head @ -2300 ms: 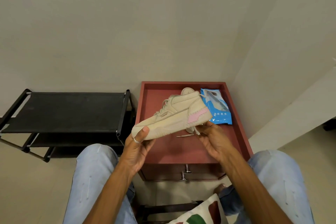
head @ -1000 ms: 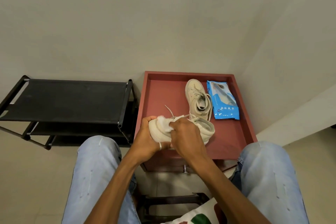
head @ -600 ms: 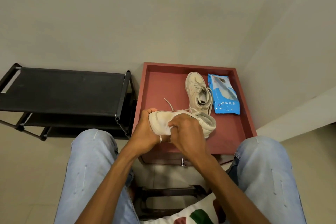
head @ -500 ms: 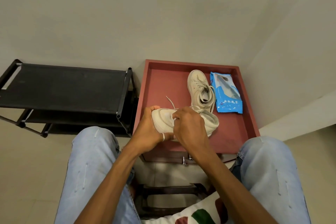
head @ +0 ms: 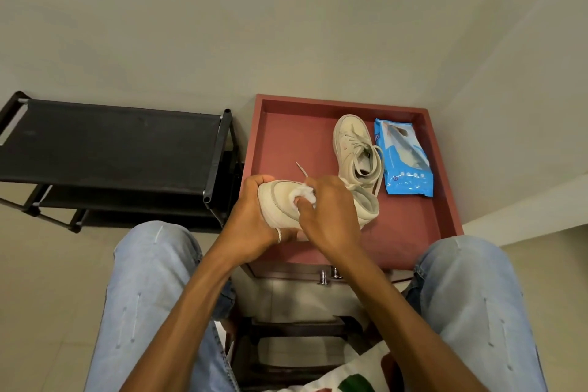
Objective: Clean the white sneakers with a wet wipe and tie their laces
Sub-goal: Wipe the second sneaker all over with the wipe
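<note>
One white sneaker [head: 280,204] lies on its side over the front of the red table [head: 410,232], toe to the left. My left hand [head: 254,223] grips its toe from below. My right hand [head: 327,216] pinches a crumpled white wet wipe [head: 307,194] and presses it on the sneaker's upper, hiding the middle of the shoe. A loose lace end [head: 300,169] sticks up behind my hands. The second white sneaker [head: 354,146] stands on the table further back, its laces loose.
A blue wet-wipe pack [head: 405,159] lies right of the second sneaker. A black shoe rack [head: 111,143] stands left of the table. My knees in light jeans flank the table's front edge. Walls close off the back and right.
The sneaker was turned from sole-side view to lying toe-left in my left hand. My right hand came over it with the wipe and has been rubbing along the upper.
</note>
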Tool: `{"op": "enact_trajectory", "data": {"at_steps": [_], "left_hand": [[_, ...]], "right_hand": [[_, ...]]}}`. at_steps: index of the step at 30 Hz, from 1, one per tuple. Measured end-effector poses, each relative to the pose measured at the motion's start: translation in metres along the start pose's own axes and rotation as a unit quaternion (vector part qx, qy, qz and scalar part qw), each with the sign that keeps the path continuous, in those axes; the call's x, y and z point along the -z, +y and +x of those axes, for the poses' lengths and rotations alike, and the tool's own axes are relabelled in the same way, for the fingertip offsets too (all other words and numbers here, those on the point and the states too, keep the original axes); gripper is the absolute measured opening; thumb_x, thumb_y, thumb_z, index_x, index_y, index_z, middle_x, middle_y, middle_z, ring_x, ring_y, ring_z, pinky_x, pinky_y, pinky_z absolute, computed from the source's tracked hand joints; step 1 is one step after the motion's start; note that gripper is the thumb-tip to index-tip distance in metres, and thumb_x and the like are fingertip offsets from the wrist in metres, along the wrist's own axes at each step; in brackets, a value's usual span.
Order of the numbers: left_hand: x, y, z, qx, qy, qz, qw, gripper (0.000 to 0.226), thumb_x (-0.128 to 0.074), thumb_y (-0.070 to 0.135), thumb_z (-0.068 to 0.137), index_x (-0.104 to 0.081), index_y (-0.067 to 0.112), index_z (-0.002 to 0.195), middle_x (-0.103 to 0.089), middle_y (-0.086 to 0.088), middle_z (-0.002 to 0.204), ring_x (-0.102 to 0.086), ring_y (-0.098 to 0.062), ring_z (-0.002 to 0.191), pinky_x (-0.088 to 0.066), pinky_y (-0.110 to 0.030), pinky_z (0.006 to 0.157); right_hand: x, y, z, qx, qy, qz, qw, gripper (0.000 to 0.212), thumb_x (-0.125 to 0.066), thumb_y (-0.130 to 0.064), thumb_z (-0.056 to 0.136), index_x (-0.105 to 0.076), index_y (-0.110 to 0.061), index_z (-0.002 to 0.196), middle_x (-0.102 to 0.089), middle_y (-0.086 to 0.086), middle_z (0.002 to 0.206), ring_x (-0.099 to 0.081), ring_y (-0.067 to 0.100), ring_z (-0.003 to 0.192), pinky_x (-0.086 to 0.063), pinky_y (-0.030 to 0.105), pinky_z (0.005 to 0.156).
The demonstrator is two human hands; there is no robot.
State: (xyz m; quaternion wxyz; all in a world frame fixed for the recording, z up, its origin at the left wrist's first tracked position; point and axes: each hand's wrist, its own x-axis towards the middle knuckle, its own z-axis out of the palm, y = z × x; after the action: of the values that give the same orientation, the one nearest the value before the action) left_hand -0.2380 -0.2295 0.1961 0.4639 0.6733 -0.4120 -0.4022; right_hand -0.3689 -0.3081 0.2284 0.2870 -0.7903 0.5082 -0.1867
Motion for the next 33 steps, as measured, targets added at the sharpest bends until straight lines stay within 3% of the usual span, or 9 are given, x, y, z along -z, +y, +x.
{"op": "enact_trajectory", "data": {"at_steps": [2, 7, 9, 14, 18, 21, 27, 30, 33], "left_hand": [[0.000, 0.000, -0.002, -0.003, 0.002, -0.003, 1.000, 0.095, -0.094, 0.024, 0.052, -0.037, 0.032, 0.128, -0.056, 0.004, 0.124, -0.063, -0.012, 0.109, -0.058, -0.032, 0.085], [0.001, -0.002, -0.002, -0.003, 0.012, 0.000, 1.000, 0.078, -0.083, 0.008, 0.069, -0.037, 0.030, 0.128, -0.060, -0.002, 0.119, -0.066, -0.017, 0.103, -0.059, -0.031, 0.078], [0.003, -0.003, -0.001, -0.002, 0.015, 0.003, 1.000, 0.076, -0.083, 0.004, 0.075, -0.037, 0.029, 0.130, -0.062, 0.000, 0.118, -0.066, -0.016, 0.104, -0.059, -0.031, 0.081], [0.000, -0.003, 0.000, -0.007, 0.000, 0.017, 1.000, 0.091, -0.094, 0.010, 0.062, -0.035, 0.033, 0.128, -0.056, 0.008, 0.124, -0.062, -0.007, 0.110, -0.056, -0.027, 0.089], [-0.001, -0.004, -0.001, -0.010, 0.005, 0.021, 1.000, 0.079, -0.084, 0.006, 0.070, -0.036, 0.027, 0.129, -0.059, 0.003, 0.118, -0.063, -0.010, 0.103, -0.056, -0.025, 0.082], [-0.001, -0.003, -0.002, -0.013, 0.009, 0.026, 1.000, 0.071, -0.082, 0.005, 0.079, -0.036, 0.024, 0.131, -0.060, 0.003, 0.119, -0.063, -0.005, 0.102, -0.055, -0.021, 0.081], [0.001, -0.003, -0.001, 0.001, -0.020, 0.024, 1.000, 0.095, -0.093, 0.011, 0.064, -0.031, 0.033, 0.133, -0.052, 0.007, 0.128, -0.059, -0.009, 0.114, -0.056, -0.028, 0.092], [0.003, -0.004, -0.002, 0.002, -0.030, 0.029, 0.999, 0.094, -0.084, 0.008, 0.062, -0.030, 0.034, 0.135, -0.053, 0.005, 0.126, -0.060, -0.009, 0.112, -0.056, -0.024, 0.088], [0.003, -0.003, -0.003, -0.003, -0.025, 0.028, 0.999, 0.083, -0.078, -0.001, 0.076, -0.030, 0.032, 0.136, -0.056, 0.002, 0.124, -0.063, -0.011, 0.109, -0.056, -0.023, 0.083]], "right_hand": [[-0.002, -0.009, -0.002, 0.027, 0.013, 0.007, 1.000, 0.026, -0.058, -0.013, 0.088, -0.068, -0.012, 0.112, -0.062, 0.006, 0.110, -0.057, 0.021, 0.102, -0.042, 0.030, 0.088], [0.003, -0.023, -0.018, 0.119, -0.014, 0.093, 0.988, 0.026, -0.062, -0.010, 0.083, -0.074, -0.016, 0.105, -0.067, -0.002, 0.103, -0.060, 0.009, 0.094, -0.045, 0.021, 0.087], [0.004, -0.017, -0.026, 0.124, -0.028, 0.074, 0.989, 0.025, -0.062, -0.011, 0.081, -0.075, -0.016, 0.101, -0.069, -0.003, 0.100, -0.061, 0.008, 0.092, -0.046, 0.020, 0.085], [0.003, -0.007, -0.008, 0.053, 0.036, -0.029, 0.998, 0.021, -0.056, -0.009, 0.086, -0.072, -0.011, 0.100, -0.067, 0.008, 0.099, -0.062, 0.026, 0.090, -0.047, 0.034, 0.077], [-0.003, -0.027, -0.016, 0.144, 0.027, 0.015, 0.989, 0.025, -0.053, -0.006, 0.087, -0.071, -0.011, 0.104, -0.065, 0.003, 0.100, -0.060, 0.017, 0.089, -0.047, 0.029, 0.080], [0.000, -0.019, -0.031, 0.146, 0.017, 0.058, 0.987, 0.025, -0.056, -0.008, 0.083, -0.072, -0.011, 0.103, -0.067, 0.001, 0.103, -0.061, 0.013, 0.094, -0.047, 0.025, 0.087], [-0.007, -0.007, -0.012, 0.096, 0.033, -0.090, 0.991, 0.027, -0.058, 0.006, 0.076, -0.068, -0.005, 0.099, -0.063, 0.011, 0.093, -0.062, 0.030, 0.079, -0.042, 0.028, 0.063], [-0.011, -0.018, -0.015, 0.149, 0.046, -0.034, 0.987, 0.028, -0.054, 0.001, 0.083, -0.068, -0.006, 0.107, -0.063, 0.007, 0.100, -0.061, 0.023, 0.087, -0.051, 0.032, 0.072], [-0.004, -0.029, -0.031, 0.188, 0.025, 0.023, 0.982, 0.028, -0.050, -0.005, 0.087, -0.069, -0.008, 0.108, -0.063, 0.004, 0.102, -0.060, 0.016, 0.092, -0.050, 0.027, 0.080]]}}
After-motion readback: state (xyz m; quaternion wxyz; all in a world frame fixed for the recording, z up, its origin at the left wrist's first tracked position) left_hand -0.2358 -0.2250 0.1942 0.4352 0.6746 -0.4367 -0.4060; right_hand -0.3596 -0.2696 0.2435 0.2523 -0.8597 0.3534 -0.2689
